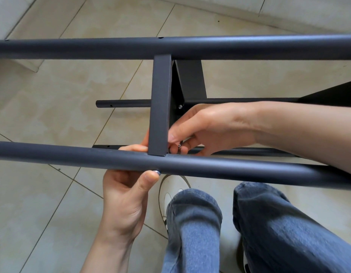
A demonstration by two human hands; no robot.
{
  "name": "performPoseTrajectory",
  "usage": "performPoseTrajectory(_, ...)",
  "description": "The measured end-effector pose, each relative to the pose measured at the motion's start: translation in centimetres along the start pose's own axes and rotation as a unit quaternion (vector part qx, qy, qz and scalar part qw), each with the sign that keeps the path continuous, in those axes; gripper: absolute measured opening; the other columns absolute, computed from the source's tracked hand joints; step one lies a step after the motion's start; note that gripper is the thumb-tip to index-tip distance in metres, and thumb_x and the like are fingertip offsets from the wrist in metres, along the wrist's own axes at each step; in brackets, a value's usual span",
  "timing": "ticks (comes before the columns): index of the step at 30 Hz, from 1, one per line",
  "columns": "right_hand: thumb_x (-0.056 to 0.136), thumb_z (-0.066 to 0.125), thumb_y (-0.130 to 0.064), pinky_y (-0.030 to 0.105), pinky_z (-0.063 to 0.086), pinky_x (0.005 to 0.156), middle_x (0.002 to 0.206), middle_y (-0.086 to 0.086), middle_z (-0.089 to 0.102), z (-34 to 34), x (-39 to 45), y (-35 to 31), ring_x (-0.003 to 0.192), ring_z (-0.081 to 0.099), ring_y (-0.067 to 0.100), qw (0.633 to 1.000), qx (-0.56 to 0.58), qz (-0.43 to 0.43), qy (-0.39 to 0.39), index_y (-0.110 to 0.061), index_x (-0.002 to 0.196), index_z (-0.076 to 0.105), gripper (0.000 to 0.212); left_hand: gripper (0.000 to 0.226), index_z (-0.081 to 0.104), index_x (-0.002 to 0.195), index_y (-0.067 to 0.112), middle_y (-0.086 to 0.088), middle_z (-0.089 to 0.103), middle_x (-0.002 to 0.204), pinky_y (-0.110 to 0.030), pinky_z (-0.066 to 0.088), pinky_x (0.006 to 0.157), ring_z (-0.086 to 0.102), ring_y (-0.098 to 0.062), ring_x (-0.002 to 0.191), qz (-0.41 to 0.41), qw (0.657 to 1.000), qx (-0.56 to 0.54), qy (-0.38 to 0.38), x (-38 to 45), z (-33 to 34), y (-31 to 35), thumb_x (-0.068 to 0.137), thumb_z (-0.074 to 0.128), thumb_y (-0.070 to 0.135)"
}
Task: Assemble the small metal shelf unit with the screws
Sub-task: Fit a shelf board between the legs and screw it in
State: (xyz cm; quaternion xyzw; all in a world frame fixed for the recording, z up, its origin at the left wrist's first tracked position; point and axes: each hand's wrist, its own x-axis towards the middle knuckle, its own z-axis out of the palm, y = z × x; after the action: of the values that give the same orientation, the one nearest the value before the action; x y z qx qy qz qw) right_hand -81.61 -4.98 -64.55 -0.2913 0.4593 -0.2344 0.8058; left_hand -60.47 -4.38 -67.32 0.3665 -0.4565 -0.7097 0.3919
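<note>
The dark grey metal shelf frame lies on its side across the view. Its near tube and far tube are joined by a flat crossbar. My left hand grips the near tube from below, its thumb pressing a screw head into the tube just under the crossbar. My right hand reaches behind the crossbar's lower end and pinches a small silver nut there. Another silver screw sits in the black shelf panel's corner.
Beige floor tiles lie under the frame. Two lower tubes with holes and a black shelf panel show beneath. My jeans-clad legs and a white shoe are at the bottom right. A white wall base runs along the top left.
</note>
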Motion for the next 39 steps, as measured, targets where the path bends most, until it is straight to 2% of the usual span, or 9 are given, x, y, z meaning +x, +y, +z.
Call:
performPoseTrajectory(2,0.071,0.073,-0.028,0.031,0.045,0.08,0.074,-0.003,0.065,0.0,0.0,0.0,0.069,0.053,0.01,1.0,-0.01,-0.002,0.006,-0.015,0.083,0.074,0.018,0.04,0.073,0.095,0.026,0.002,0.072,0.088,-0.034,0.054,0.088,0.069,-0.019,0.09,0.004,1.0,0.002,-0.004,0.1,0.1,0.1,0.064,0.092,0.043)
performPoseTrajectory(7,0.086,0.069,-0.024,0.034,0.041,0.082,0.071,-0.001,0.06,0.3,0.3,0.1,0.066,0.051,0.011,1.0,-0.014,0.004,0.024,-0.014,0.079,0.072,0.013,0.042,0.073,0.095,0.027,0.001,0.072,0.088,-0.036,0.054,0.089,0.069,-0.02,0.09,0.005,1.0,0.009,0.0,0.0,0.0,-0.1,0.062,0.093,0.045)
performPoseTrajectory(13,0.092,0.065,-0.019,0.031,0.046,0.079,0.08,-0.001,0.064,0.3,0.0,-0.1,0.069,0.051,0.01,0.999,-0.02,-0.018,0.034,-0.01,0.097,0.072,0.012,0.04,0.073,0.095,0.027,0.003,0.072,0.089,-0.033,0.054,0.088,0.069,-0.018,0.09,0.015,1.0,0.018,-0.002,0.1,0.1,0.1,0.064,0.091,0.045)
performPoseTrajectory(20,0.093,0.065,-0.034,0.029,0.046,0.075,0.06,-0.003,0.056,1.0,0.1,-0.4,0.064,0.05,0.011,0.995,-0.08,-0.012,0.06,-0.019,0.057,0.066,0.039,0.04,0.074,0.095,0.028,0.003,0.074,0.09,-0.033,0.055,0.087,0.072,-0.02,0.091,0.024,1.0,0.016,0.0,0.0,0.4,0.1,0.064,0.091,0.045)
performPoseTrajectory(22,0.093,0.064,-0.035,0.029,0.047,0.076,0.062,-0.003,0.057,1.0,0.1,-0.4,0.063,0.051,0.011,0.995,-0.079,-0.007,0.052,-0.02,0.058,0.065,0.038,0.041,0.074,0.094,0.029,0.003,0.073,0.089,-0.033,0.055,0.087,0.071,-0.019,0.091,0.023,1.0,0.015,0.007,0.0,0.3,0.1,0.062,0.092,0.046)
performPoseTrajectory(26,0.076,0.067,-0.028,0.03,0.045,0.076,0.071,-0.002,0.061,0.6,-0.5,-0.6,0.07,0.05,0.013,1.0,-0.018,-0.008,-0.003,-0.017,0.072,0.068,0.013,0.037,0.074,0.095,0.03,0.006,0.074,0.089,-0.03,0.055,0.085,0.071,-0.014,0.089,0.03,0.999,0.022,-0.005,0.1,0.5,0.2,0.066,0.09,0.045)
performPoseTrajectory(31,0.092,0.063,-0.021,0.032,0.043,0.079,0.067,-0.001,0.056,0.6,-0.1,-0.3,0.067,0.049,0.013,0.998,-0.055,-0.002,0.039,-0.008,0.094,0.069,0.015,0.038,0.074,0.096,0.03,0.006,0.074,0.09,-0.032,0.055,0.086,0.071,-0.017,0.09,0.028,0.999,0.02,-0.003,0.0,0.3,0.1,0.065,0.09,0.045)
performPoseTrajectory(36,0.093,0.064,-0.027,0.032,0.043,0.081,0.078,-0.001,0.058,0.8,0.1,-0.3,0.069,0.048,0.01,0.999,-0.044,-0.012,0.026,-0.012,0.095,0.066,0.015,0.035,0.072,0.098,0.03,0.003,0.075,0.093,-0.031,0.055,0.087,0.072,-0.018,0.094,0.029,0.999,0.022,-0.015,0.0,0.2,0.2,0.07,0.088,0.043)
performPoseTrajectory(39,0.081,0.068,-0.025,0.028,0.044,0.078,0.075,-0.002,0.061,0.2,-0.4,-0.4,0.071,0.049,0.012,1.0,-0.012,-0.016,-0.001,-0.012,0.082,0.069,0.013,0.036,0.073,0.098,0.03,0.005,0.075,0.092,-0.03,0.055,0.087,0.072,-0.016,0.092,0.027,0.999,0.021,-0.012,0.1,0.3,0.3,0.069,0.089,0.044)
